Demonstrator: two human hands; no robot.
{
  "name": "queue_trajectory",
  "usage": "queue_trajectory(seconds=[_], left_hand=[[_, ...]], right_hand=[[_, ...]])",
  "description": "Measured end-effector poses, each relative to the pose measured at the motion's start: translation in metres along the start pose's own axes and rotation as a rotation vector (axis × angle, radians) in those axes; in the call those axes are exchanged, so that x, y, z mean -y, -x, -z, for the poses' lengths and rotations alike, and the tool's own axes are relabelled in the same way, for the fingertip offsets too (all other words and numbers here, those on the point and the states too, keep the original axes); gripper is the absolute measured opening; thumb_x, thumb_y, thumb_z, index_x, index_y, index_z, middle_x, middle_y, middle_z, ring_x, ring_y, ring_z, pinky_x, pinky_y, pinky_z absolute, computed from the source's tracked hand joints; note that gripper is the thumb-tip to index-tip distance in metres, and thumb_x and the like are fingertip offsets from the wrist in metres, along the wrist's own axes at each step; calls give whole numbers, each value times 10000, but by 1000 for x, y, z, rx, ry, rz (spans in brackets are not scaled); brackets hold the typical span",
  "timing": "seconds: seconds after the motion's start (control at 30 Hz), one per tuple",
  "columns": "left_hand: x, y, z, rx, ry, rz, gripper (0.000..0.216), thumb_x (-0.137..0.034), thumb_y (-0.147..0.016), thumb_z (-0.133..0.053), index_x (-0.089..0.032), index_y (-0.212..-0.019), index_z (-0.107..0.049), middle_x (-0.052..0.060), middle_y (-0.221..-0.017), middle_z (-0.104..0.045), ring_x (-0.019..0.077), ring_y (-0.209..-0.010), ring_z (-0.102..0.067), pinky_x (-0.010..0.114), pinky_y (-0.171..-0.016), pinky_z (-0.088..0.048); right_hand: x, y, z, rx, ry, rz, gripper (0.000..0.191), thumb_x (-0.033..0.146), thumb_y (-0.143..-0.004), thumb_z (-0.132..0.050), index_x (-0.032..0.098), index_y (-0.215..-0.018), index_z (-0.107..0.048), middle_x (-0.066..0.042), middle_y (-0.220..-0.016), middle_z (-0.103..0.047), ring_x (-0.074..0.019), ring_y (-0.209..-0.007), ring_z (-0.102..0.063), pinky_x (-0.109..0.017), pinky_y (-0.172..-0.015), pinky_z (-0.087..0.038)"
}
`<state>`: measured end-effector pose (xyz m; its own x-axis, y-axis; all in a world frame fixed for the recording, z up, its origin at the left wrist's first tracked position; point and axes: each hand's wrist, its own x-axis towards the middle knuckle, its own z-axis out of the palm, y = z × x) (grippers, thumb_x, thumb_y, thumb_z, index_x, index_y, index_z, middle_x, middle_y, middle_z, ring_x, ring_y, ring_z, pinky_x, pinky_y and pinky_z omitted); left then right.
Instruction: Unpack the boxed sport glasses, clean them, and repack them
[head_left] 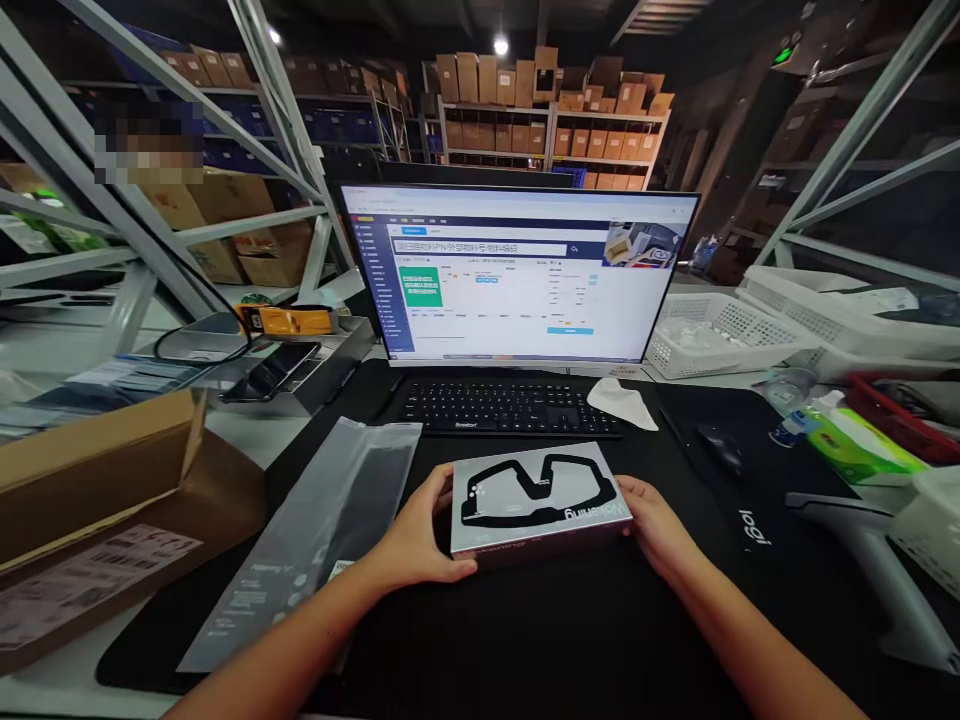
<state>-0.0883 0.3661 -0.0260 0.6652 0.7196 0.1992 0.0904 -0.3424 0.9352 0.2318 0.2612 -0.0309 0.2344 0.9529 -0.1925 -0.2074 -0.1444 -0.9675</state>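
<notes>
A flat grey box (536, 497) printed with a black headset outline lies on the black desk mat (570, 640) in front of the keyboard (510, 407). My left hand (416, 535) grips its left end, fingers curled round the edge. At the right end my right hand (651, 520) clasps the box as well. Just left of the box lies a long grey plastic bag (315, 530), flat and apart from my hands.
A lit monitor (517, 275) stands behind the keyboard. An open cardboard box (97, 500) sits at the left. A mouse (720, 447), a crumpled tissue (621, 402), a green wipes pack (862, 445), white baskets (720, 335) and a grey scanner handle (877, 570) fill the right side.
</notes>
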Motion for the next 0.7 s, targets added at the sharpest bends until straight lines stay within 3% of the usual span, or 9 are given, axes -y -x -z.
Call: queue_trajectory(seconds=[0.13,0.4,0.7], left_hand=[[-4,-1,-2,-11,-13,25,942,-313,-555,-870,-219,-1370,-406,132,-1393,-539,350,-1327,-538,527,-1164,-401],[-9,-3,11,-21,-23,49,938,-383,-543,-875,-176,-1349,-443,157,-1371,-571,356,-1310,-560,505,-1155,-425],[-22,9,30,0,-434,15,899,-338,-549,-849,-218,-1336,-431,118,-1341,-592,355,-1228,-596,525,-1079,-491]], right_hand=[[2,-6,9,-15,61,27,429,497,-686,-803,185,-527,-555,46,-458,-417,-77,-450,-309,-245,-461,-213],[11,-6,10,-43,102,103,432,492,-700,-774,188,-503,-539,45,-453,-409,-82,-473,-308,-256,-495,-229],[6,-4,16,-24,187,114,498,535,-730,-756,191,-498,-482,32,-497,-419,-101,-522,-350,-251,-514,-246]])
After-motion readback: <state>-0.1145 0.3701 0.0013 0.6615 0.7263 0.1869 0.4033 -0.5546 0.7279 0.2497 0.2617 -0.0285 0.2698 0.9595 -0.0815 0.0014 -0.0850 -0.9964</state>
